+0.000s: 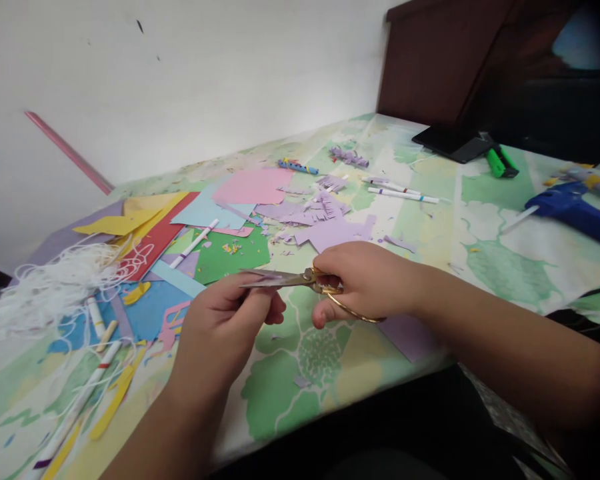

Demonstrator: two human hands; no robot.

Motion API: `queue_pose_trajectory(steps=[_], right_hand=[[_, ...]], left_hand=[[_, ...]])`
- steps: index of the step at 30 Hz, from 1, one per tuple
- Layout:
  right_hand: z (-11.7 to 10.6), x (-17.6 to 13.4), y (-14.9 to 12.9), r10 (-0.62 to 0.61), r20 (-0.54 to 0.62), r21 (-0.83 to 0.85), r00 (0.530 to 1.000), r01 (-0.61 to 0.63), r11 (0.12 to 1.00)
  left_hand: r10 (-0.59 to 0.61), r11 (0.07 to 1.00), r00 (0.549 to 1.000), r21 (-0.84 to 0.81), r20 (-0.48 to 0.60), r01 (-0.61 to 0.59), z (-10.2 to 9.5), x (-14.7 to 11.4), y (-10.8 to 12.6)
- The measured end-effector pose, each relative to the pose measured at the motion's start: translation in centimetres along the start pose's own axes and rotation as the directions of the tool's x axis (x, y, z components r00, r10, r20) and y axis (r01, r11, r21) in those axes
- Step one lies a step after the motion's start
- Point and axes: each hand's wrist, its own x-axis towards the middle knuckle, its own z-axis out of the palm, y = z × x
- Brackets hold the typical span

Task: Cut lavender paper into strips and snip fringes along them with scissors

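Note:
My right hand [367,277] is closed on a pair of gold-handled scissors [307,277], its fingers through the loops. The blades point left, slightly apart, over the fingertips of my left hand [220,327]. That hand is pinched closed on a small piece of purple paper, mostly hidden by the fingers and blades. Just beyond my hands lie cut purple paper sheets [330,233] with fringed edges. Another purple sheet [410,337] lies under my right wrist. A green sheet [245,257] with small yellow scraps is beyond my left hand.
White string [70,280] is heaped at the left beside coloured paper [160,233] and markers [97,373]. Paper-wrapped sticks [297,165] and white markers [403,195] lie farther back. At the right are a blue glue gun [570,207], a green clip-like object [501,161] and a black phone [453,143].

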Motion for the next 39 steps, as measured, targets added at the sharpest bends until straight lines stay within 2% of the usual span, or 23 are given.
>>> queue_pose_trajectory(steps=[10,22,39], right_hand=[[-0.15,-0.07,-0.19,-0.004,0.018,-0.003,1.000,0.004,1.000],[-0.01,0.05,-0.26,0.018,-0.008,-0.029,1.000,-0.018,0.999],[-0.05,0.20,-0.32,0.037,-0.020,-0.100,0.999,-0.039,0.994]], left_hand=[[0.047,0.999,0.997,-0.002,0.062,-0.047,-0.50,0.11,-0.03],[0.011,0.999,1.000,0.030,0.007,-0.012,-0.59,-0.16,-0.07],[-0.005,0.999,1.000,-0.051,0.006,0.005,-0.35,-0.52,-0.10]])
